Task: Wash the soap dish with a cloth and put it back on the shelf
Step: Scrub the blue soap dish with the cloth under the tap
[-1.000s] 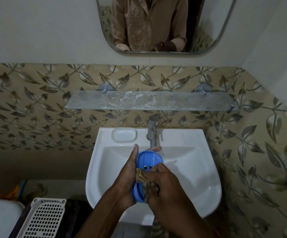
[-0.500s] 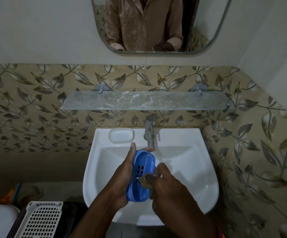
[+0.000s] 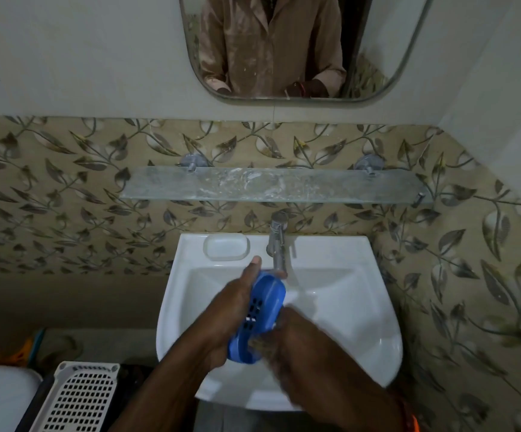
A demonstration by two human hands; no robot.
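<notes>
Over the white sink (image 3: 362,338), my left hand (image 3: 225,310) grips a blue plastic soap dish (image 3: 262,310) on edge, its slotted underside turned toward me. My right hand (image 3: 296,341) presses against the dish's lower right side. A brownish cloth (image 3: 257,342) is bunched under its fingers, mostly hidden and blurred. The tap (image 3: 277,241) stands just beyond the dish's top end. Above the sink, a frosted glass shelf (image 3: 271,185) hangs on the wall with nothing on it.
A moulded soap recess (image 3: 225,246) sits at the sink's back left. A mirror (image 3: 287,48) hangs above the shelf. Low on the left stand a white perforated basket (image 3: 78,397) and a white toilet lid (image 3: 0,397). Leaf-patterned tiles cover the walls around the sink.
The dish has been turned from its open face to its slotted underside. My right hand with the cloth has slid down to the dish's lower end.
</notes>
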